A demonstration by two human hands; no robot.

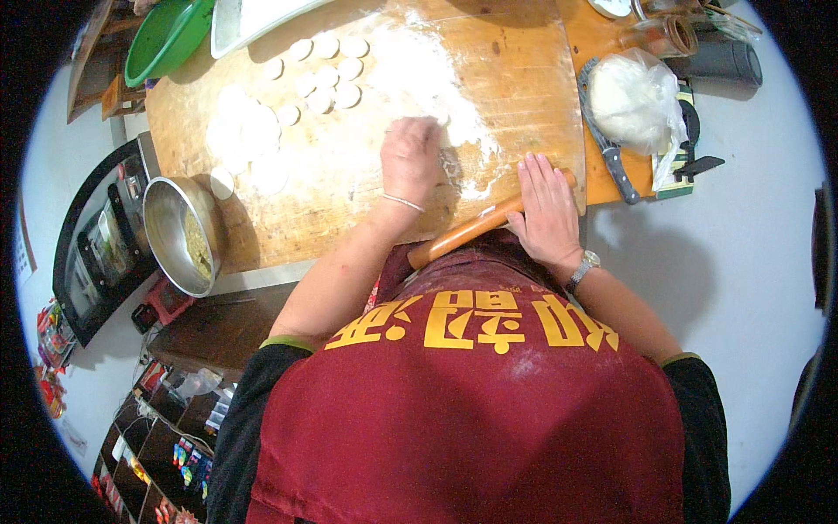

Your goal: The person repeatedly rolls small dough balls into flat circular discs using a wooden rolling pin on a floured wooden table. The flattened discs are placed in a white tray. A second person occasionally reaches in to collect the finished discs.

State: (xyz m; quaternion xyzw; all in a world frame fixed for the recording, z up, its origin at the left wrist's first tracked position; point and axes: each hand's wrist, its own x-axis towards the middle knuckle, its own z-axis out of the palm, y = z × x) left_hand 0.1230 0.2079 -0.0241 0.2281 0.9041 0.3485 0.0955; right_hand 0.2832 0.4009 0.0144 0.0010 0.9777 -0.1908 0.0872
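My left hand [411, 157] is over the floured wooden board [314, 216], fingers curled down beside the loose flour [425, 72]; what is under its fingertips is hidden. My right hand [546, 209] lies flat, fingers extended, on the right part of a wooden rolling pin [465, 230], which rests slantwise along the board's near edge against my apron. Several small round dough pieces [327, 75] sit at the upper left of the board. Left of them and nearer me, thin pale dough rounds [242, 131] overlap in a bright, washed-out patch, with one round [222, 183] apart.
A metal bowl [177, 236] with greenish filling stands at the board's left edge. A green basin [167, 39] and white tray [262, 23] are at the far left. At right lie a knife [612, 150], bagged dough [625, 98] and a glass jar [668, 37].
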